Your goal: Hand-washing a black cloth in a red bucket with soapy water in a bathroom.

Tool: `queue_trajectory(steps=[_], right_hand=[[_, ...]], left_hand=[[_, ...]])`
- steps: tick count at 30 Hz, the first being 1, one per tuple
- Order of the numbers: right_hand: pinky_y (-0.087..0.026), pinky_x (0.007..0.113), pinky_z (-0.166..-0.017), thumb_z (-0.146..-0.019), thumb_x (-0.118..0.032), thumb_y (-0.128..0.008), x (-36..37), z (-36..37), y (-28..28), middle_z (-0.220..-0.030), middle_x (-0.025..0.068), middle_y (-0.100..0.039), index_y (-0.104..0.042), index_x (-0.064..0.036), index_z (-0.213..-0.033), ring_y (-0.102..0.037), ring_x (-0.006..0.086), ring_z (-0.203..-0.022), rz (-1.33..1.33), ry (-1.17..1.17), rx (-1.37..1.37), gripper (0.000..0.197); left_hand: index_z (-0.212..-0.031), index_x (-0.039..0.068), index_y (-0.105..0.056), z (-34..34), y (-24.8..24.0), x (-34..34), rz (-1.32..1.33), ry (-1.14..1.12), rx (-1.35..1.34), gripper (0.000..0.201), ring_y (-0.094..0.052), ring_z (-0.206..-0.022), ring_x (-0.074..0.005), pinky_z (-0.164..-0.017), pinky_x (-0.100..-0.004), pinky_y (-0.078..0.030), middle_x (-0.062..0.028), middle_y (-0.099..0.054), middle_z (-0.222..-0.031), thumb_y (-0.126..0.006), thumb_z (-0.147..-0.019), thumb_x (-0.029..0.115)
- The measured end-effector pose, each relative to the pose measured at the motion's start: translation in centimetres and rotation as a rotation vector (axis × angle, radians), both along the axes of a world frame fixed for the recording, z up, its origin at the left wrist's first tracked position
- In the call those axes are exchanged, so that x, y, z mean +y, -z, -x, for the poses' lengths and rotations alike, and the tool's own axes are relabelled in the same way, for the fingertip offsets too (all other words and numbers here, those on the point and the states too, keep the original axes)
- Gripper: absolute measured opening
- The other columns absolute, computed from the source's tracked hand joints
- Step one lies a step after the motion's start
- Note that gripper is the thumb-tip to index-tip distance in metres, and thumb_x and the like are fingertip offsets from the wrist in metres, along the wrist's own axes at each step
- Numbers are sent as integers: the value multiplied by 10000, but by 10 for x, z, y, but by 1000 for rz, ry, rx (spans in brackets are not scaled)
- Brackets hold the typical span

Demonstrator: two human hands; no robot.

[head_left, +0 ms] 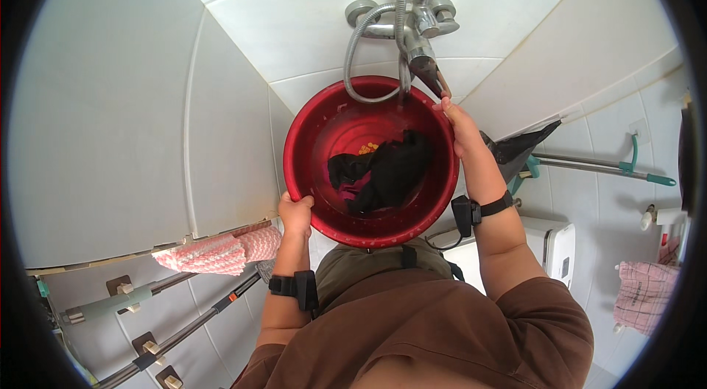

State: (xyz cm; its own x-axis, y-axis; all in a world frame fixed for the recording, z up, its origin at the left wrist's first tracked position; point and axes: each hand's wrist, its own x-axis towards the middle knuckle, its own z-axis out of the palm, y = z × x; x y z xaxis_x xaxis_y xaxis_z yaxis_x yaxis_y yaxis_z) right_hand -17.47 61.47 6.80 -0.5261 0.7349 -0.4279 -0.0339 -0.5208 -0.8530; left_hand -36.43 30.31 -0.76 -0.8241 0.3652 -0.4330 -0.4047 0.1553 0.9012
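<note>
A round red plastic basin (298,149) is held up under the chrome wall tap (421,50), gripped at its near rim by the left hand (296,214) and at its far rim by the right hand (458,124). Dark wet clothing (387,168) lies inside; no running water is seen, so filling appears not yet begun.

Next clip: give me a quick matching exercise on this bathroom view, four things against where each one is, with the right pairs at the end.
Things:
1. left hand
2. right hand
3. dark garment
4. pink cloth

Places:
A. lying inside the red basin
B. draped over a rail at lower left
C. gripping the basin's near rim
D. on the basin's far rim, by the shower tap

Pairs: 1-C, 2-D, 3-A, 4-B
</note>
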Motion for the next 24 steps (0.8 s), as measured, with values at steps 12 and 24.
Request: queue_trajectory(steps=[12,24], right_hand=[[-435,328,-868,-814,-418,-613,2,5,-4,-1001,102,-595,-596,-38,-888,-556,188,-945,1,18,-13,387],[-470,328,-795,-806,-423,-619,7,3,4,-942,112,-618,-593,-41,-880,-586,196,-870,11,21,-12,390]], left_hand=[[-889,7,-568,6,-3,6,26,22,-5,256,-588,-705,-153,-656,-271,-473,-65,-618,-819,-518,-660,-97],[-864,8,-571,6,-7,6,24,29,5,238,-588,-691,-151,-640,-269,-475,-63,-621,-811,-514,-657,-94]])
